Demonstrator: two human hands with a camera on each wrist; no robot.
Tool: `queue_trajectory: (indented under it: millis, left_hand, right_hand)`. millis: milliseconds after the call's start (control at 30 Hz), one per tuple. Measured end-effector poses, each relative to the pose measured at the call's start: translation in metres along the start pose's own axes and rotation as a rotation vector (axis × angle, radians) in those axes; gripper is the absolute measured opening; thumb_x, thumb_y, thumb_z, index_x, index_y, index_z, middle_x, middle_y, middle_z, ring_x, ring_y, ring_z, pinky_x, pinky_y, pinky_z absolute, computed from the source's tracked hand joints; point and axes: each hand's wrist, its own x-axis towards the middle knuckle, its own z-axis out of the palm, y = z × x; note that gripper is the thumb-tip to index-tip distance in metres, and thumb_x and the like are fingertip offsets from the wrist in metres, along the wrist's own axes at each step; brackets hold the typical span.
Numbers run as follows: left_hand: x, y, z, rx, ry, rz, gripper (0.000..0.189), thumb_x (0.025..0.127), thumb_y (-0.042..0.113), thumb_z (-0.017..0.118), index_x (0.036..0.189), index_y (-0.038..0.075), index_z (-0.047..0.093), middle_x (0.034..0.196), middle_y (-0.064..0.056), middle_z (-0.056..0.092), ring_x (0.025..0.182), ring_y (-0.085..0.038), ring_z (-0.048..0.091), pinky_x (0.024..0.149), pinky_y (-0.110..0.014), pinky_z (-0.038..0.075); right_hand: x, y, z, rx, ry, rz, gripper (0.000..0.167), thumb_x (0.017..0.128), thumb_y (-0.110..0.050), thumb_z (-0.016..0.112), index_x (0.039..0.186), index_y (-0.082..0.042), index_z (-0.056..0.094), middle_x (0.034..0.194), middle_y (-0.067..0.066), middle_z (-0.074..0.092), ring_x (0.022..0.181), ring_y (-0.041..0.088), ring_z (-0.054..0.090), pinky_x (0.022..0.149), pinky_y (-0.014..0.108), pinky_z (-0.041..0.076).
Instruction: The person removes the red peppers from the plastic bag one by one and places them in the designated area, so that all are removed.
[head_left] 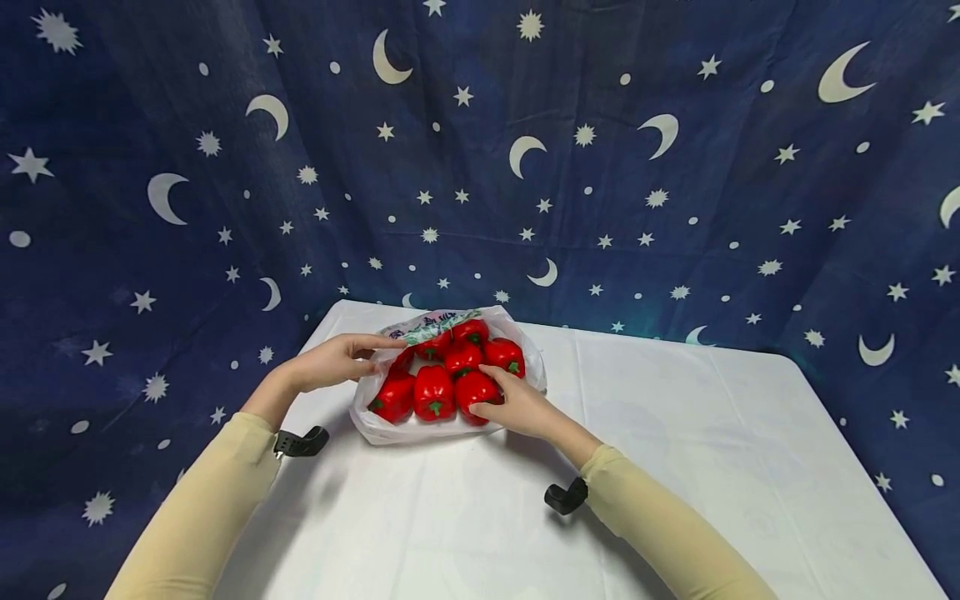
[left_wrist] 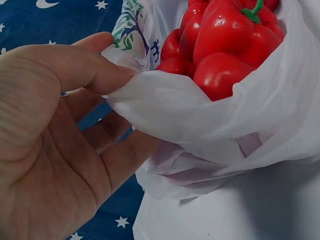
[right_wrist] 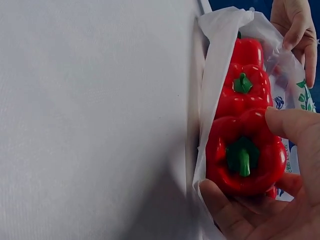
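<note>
A white plastic bag with a printed tree lies on its side, its mouth toward me, holding several glossy red bell peppers with green stems. My left hand is at the bag's left edge. In the left wrist view its thumb and fingers pinch the rim of the bag. At the right side of the opening, my right hand grips the front right bell pepper. Seen from the right wrist, thumb and fingers curl round this pepper, with some fingertips hidden behind it.
The bag rests toward the back left of a table with a white cloth. A dark blue curtain with moons and stars hangs behind and beside the table. Black bands sit at both wrists.
</note>
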Motion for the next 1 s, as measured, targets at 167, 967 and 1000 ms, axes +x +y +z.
queue_trajectory:
  millis: [167, 967, 1000]
  left_hand:
    - [0.0, -0.003, 0.002, -0.06, 0.014, -0.005, 0.051, 0.1, 0.002, 0.055, 0.149, 0.017, 0.057, 0.153, -0.012, 0.047, 0.118, -0.032, 0.047, 0.085, -0.033, 0.05]
    - [0.002, -0.01, 0.012, -0.145, 0.106, 0.083, 0.045, 0.1, 0.0, 0.052, 0.145, 0.005, 0.059, 0.164, -0.013, 0.031, 0.151, -0.036, 0.025, 0.093, -0.023, 0.05]
    - [0.002, -0.01, 0.012, -0.15, 0.105, 0.085, 0.045, 0.1, 0.0, 0.052, 0.145, 0.005, 0.059, 0.164, -0.013, 0.031, 0.151, -0.036, 0.025, 0.093, -0.023, 0.05]
  right_hand:
    - [0.001, 0.001, 0.005, 0.096, 0.016, 0.042, 0.077, 0.088, -0.046, 0.076, 0.153, -0.016, 0.047, 0.14, 0.013, 0.058, 0.118, 0.029, 0.062, 0.103, 0.05, 0.048]
    - [-0.001, -0.005, 0.025, 0.6, 0.13, 0.252, 0.076, 0.082, -0.021, 0.085, 0.148, -0.01, 0.048, 0.146, 0.021, 0.046, 0.125, 0.038, 0.051, 0.08, 0.041, 0.061]
    - [-0.001, -0.005, 0.025, 0.6, 0.134, 0.254, 0.076, 0.082, -0.021, 0.085, 0.148, -0.01, 0.048, 0.146, 0.021, 0.046, 0.125, 0.038, 0.051, 0.08, 0.041, 0.061]
